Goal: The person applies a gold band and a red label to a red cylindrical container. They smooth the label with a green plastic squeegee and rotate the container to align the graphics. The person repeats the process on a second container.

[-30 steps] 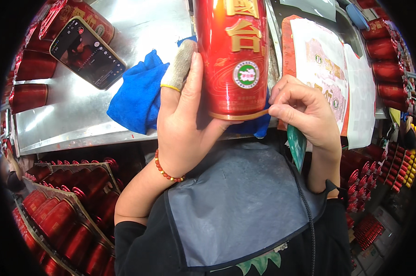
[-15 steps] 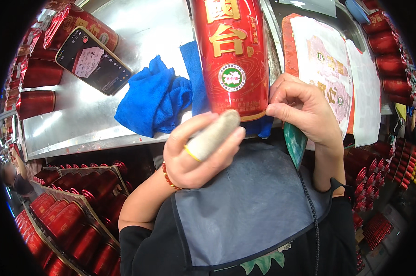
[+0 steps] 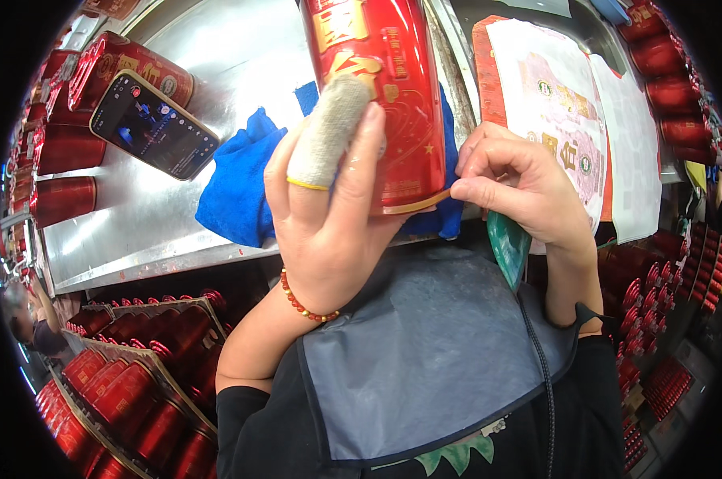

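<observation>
A glossy red bottle (image 3: 414, 104) with raised gold characters lies on a blue cloth (image 3: 237, 191), its base toward me. My left hand (image 3: 321, 199) rests across its left side with fingers stretched out, covering part of the lettering. One of those fingers wears a grey-white fabric finger sleeve (image 3: 329, 132) with a yellow edge. At the bottle's lower right rim, my right hand (image 3: 520, 180) is closed, thumb and forefinger together. From beneath that palm sticks out a green, scraper-like flat piece (image 3: 508, 251); the grip on it is partly hidden.
On the metal table (image 3: 137, 239), a phone (image 3: 153, 124) leans against another red bottle (image 3: 157, 68) at left. Printed decal sheets (image 3: 548, 88) lie on a red board (image 3: 485, 60) at right. Racks of red bottles (image 3: 121, 383) stand below left; more line the right side.
My left hand has moved up and forward from near the base onto the bottle's side. The bottle has shifted left and turned, hiding its round emblem. The phone's picture has changed.
</observation>
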`<action>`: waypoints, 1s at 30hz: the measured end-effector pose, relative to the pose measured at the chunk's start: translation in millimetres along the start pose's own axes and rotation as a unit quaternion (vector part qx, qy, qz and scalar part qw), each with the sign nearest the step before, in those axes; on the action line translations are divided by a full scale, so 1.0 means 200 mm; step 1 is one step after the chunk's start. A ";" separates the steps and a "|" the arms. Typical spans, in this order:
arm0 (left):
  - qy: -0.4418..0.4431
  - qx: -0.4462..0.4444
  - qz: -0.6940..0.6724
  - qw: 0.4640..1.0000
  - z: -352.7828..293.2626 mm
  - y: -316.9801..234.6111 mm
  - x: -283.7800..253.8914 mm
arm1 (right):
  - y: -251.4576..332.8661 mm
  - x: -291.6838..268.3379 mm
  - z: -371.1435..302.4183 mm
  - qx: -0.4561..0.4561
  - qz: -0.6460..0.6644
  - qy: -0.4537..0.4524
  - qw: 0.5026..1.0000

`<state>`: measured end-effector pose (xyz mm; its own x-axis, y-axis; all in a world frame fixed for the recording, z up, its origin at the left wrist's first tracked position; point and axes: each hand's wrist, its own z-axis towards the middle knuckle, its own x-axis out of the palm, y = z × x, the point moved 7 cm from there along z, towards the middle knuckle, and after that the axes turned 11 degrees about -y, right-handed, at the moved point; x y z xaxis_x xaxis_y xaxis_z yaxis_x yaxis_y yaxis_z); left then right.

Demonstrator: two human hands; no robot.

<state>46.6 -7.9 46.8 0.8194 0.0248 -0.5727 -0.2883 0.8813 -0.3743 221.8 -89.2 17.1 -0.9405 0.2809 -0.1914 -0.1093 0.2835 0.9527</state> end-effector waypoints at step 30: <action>0.032 -0.243 -0.293 0.924 -0.11 0.14 0.03 | 0.05 -0.04 -0.04 -0.015 0.017 -0.026 0.999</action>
<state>32.8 6.3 16.1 0.8787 -0.4313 -0.2046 -0.0066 0.4176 -0.9086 225.8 -95.3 29.3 -0.9259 0.3375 -0.1699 -0.0874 0.2461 0.9653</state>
